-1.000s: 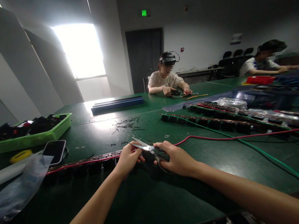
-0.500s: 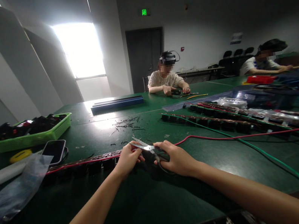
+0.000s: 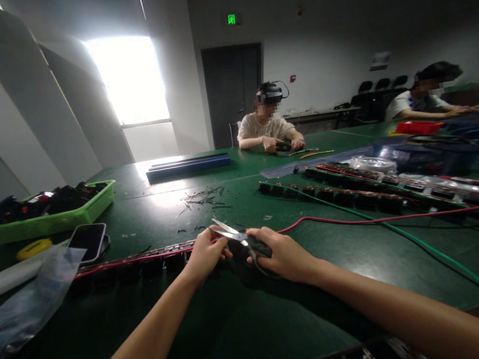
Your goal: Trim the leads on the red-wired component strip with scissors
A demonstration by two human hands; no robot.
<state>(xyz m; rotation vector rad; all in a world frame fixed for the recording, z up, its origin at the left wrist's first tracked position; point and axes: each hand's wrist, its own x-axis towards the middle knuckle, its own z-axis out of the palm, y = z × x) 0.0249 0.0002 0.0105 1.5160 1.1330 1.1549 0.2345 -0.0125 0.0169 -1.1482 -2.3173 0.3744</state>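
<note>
The scissors (image 3: 236, 235) stand inward from the middle of the near edge of the worktop (image 3: 179, 343), blades parted, their long axis slanting so the tips point toward the far left corner and the handles toward the near edge. The right hand (image 3: 282, 253) grips the handles, its fingers curled around them and hiding much of the loops. The left hand (image 3: 208, 253) is closed, thumb and fingers pinching the black strip (image 3: 139, 270) just beside the blades; exactly which part lies between the fingertips cannot be made out. The strip's long axis runs roughly along the near edge; its left end disappears near the plastic bag (image 3: 35, 305), cut off by the left border. The red wire (image 3: 343, 221) passes out of sight behind the hands and reappears toward the right edge.
</note>
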